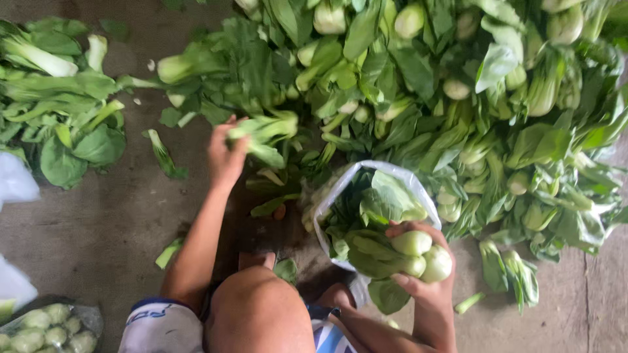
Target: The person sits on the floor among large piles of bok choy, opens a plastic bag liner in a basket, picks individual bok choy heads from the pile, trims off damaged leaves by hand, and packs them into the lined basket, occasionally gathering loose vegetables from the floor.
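left hand [226, 157] centre-left of frame, fingers curled tight round a bok choy [265, 134] off the big pile [471, 98] | right hand [425, 268] lower right, fingers wrapped round three pale-stemmed heads [418, 252] over the open plastic bag [366, 209]

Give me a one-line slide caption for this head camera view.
Left hand grasps a bok choy from the pile; right hand holds bok choy heads at an open plastic bag.

arms: bare | shorts [160, 327]: white, blue waistband trim, blue print | knees: bare
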`<state>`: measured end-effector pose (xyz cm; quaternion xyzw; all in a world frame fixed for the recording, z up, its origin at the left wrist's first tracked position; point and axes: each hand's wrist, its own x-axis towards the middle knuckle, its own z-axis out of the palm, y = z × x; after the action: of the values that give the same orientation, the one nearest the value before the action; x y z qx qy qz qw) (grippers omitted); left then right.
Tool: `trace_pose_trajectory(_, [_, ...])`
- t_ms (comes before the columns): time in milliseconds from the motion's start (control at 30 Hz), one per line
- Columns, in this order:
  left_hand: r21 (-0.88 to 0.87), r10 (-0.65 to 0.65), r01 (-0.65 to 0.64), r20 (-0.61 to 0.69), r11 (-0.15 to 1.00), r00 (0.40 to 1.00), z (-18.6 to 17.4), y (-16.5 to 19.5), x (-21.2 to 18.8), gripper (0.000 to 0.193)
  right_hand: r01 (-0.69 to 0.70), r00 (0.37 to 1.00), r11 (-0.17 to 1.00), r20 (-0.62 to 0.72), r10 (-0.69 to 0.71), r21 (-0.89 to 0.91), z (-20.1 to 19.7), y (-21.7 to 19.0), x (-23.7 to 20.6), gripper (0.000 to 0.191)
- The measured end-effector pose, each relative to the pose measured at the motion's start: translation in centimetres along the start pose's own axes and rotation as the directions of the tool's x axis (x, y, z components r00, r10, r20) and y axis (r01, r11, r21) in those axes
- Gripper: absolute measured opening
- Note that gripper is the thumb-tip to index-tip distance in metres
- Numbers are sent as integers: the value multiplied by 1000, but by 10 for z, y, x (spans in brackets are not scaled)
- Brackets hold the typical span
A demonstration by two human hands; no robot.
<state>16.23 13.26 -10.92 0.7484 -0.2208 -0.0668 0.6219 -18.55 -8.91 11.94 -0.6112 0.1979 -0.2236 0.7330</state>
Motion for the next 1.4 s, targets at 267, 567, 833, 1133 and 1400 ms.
trace_pose_trajectory(267, [602,64,-187,220,776,973,-46,71,-15,32,-49,998,998,-30,51,42,-4,4,-5,82])
trace_pose_trajectory(567, [-246,-198,194,8,950,980,-83,141,-5,20,-35,999,999,-13,35,23,3,-4,-9,82])
trace_pose_trajectory(833, [476,115,-285,355,832,928,-71,111,-8,52,-39,998,999,52,39,-12,6,-5,-10,82])
trace_pose_trajectory(1133, [593,-158,-658,786,465,597,-24,24,26,82,-188,982,981,15,189,-51,1,-19,-35,87])
trace_pose_trajectory(1400, [119,-34,-20,434,993,900,-37,145,16,54,-61,998,995,29,63,-79,4,-18,-52,82])
